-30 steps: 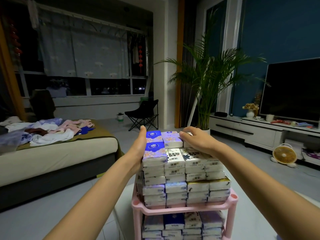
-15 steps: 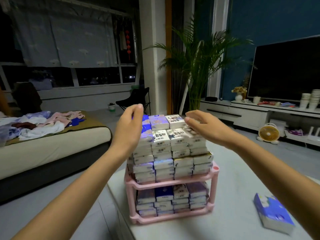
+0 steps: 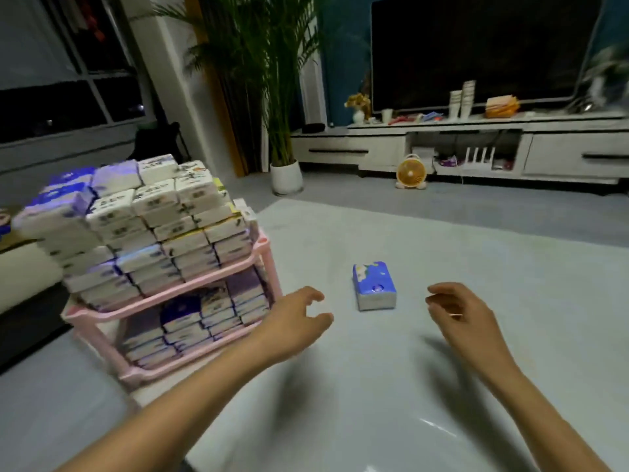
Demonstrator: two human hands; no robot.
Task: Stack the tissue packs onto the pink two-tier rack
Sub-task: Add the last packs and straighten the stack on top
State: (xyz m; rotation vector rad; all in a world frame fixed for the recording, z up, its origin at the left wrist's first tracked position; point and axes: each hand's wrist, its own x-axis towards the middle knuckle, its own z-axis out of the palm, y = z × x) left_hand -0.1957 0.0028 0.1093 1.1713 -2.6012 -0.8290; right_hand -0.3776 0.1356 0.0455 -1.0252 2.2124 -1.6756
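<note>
A single tissue pack (image 3: 374,286) lies flat on the pale, glossy desk (image 3: 408,386), a small soft-sided brick in shiny plastic wrap, blue on top with white blotches and a round mark near its front edge. It sits well apart from the pink two-tier rack (image 3: 271,267), which stands at the desk's left end.

The rack is moulded plastic with rounded rails and thin posts. Both of its tiers are packed with stacked tissue packs (image 3: 153,212), and the upper pile rises in several layers above the rail. Most of these wrappers are white with dark printed characters, and a few at the left are blue or purple. The print is too blurred to read and may be a brand name.

The person's left hand (image 3: 296,321) hovers just left of the lone pack, fingers loosely curled and spread, holding nothing. The right hand (image 3: 459,315) hovers to the pack's right, also relaxed and empty, with its fingertips bent inward. Neither hand touches the pack.

Beyond the desk stand a dark television (image 3: 476,49), a long white cabinet (image 3: 575,158), a small round orange fan (image 3: 411,172) and a potted palm (image 3: 286,97).
</note>
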